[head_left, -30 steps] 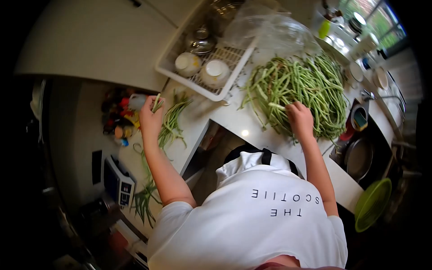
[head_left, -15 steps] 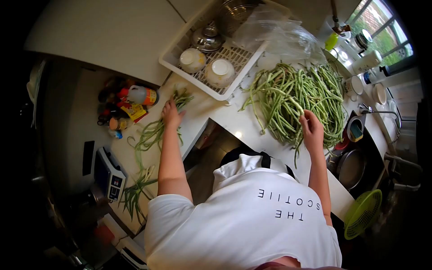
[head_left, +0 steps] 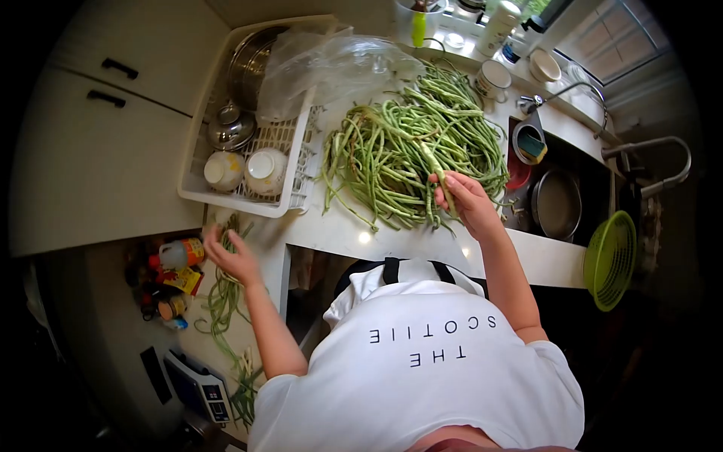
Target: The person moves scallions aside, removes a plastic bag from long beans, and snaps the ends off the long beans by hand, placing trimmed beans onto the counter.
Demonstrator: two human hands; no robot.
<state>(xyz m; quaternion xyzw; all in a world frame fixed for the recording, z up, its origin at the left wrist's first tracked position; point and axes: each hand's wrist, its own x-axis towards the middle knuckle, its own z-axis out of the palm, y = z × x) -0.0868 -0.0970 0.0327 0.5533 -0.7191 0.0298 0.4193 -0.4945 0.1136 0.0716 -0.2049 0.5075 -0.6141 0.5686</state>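
A big tangled heap of green long beans [head_left: 392, 143] covers the counter ahead of me. At its near edge, my right hand [head_left: 468, 203] pinches a thicker, paler long bean [head_left: 433, 162] between thumb and fingers. My left hand [head_left: 232, 258] is raised over a smaller bunch of long beans [head_left: 220, 305] on the left counter. Its fingers are spread and slightly blurred, with nothing visible in them. Some of that bunch is hidden behind the hand.
A white dish rack [head_left: 290, 192] with upturned bowls, a metal lid and a plastic bag [head_left: 339, 68] stands behind. On the right are a sink with a pan [head_left: 556, 203], a faucet [head_left: 666, 177] and a green colander [head_left: 611, 260]. A scale [head_left: 197, 388] and bottles sit left.
My view has turned to the right. My left hand has come up off the smaller bunch and its fingers have spread. My right hand keeps its pinch on the long bean.
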